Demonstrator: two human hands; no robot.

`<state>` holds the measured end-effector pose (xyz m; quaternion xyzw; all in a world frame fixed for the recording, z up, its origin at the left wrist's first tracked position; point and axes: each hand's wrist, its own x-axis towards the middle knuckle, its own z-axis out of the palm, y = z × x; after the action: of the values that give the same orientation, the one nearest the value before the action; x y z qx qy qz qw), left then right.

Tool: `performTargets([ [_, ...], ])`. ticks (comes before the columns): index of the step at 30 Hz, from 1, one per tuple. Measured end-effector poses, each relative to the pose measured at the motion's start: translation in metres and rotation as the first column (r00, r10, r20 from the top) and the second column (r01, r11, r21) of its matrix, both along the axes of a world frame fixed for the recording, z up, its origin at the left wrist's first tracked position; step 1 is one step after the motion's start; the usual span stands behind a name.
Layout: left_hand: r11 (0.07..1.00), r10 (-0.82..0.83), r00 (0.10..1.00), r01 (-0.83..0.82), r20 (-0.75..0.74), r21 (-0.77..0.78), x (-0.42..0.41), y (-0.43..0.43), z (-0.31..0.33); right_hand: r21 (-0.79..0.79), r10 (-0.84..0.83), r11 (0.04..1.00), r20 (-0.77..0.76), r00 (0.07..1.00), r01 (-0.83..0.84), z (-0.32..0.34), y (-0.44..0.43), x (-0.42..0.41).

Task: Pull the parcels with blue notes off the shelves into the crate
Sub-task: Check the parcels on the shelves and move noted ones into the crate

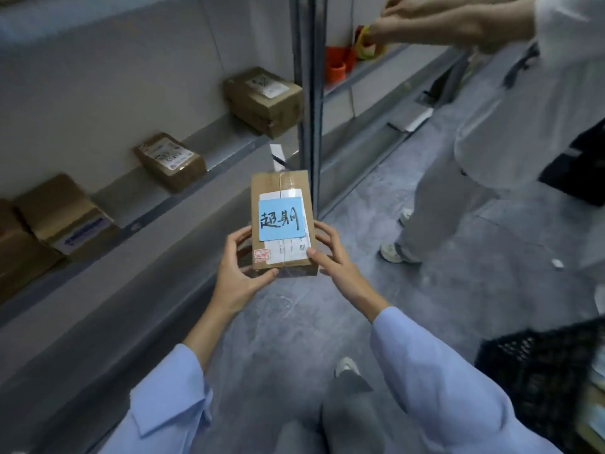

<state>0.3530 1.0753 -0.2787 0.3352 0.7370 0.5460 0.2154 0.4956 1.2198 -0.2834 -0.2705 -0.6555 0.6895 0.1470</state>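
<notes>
Right now a small brown parcel [278,181] bearing a blue note [281,219] is hanging in the air just off the front edge of the grey shelf [209,139]. The left hand [240,273] is curling its fingers round its near left corner while the right hand [334,257] is gripping its right side, thumb on top. Other parcels [170,162] are sitting on that shelf, and a black crate [540,371] is standing well apart from it.

Head-worn camera is looking forward and down, hanging close over left hand [239,273] and right hand [334,257]; corners seemingly blurring.
</notes>
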Motion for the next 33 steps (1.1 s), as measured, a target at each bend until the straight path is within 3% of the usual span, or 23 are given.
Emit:
performTargets([
  [12, 0.876, -0.47, 0.88, 0.475, 0.072, -0.085, 0.201, 0.097, -0.044, -0.019, -0.466, 0.881, 0.145, 0.873, 0.473, -0.038, 0.012, 0.255],
  [25, 0.729, -0.649, 0.746, 0.666, 0.15, -0.159, 0.449, 0.184, -0.094, -0.138, -0.603, 0.758, 0.224, 0.766, 0.637, -0.093, 0.059, 0.515],
  [33, 0.545, -0.794, 0.595, 0.786, 0.12, -0.292, 0.546, 0.224, -0.137, -0.144, -0.618, 0.71, 0.342, 0.708, 0.689, -0.137, 0.098, 0.655],
])
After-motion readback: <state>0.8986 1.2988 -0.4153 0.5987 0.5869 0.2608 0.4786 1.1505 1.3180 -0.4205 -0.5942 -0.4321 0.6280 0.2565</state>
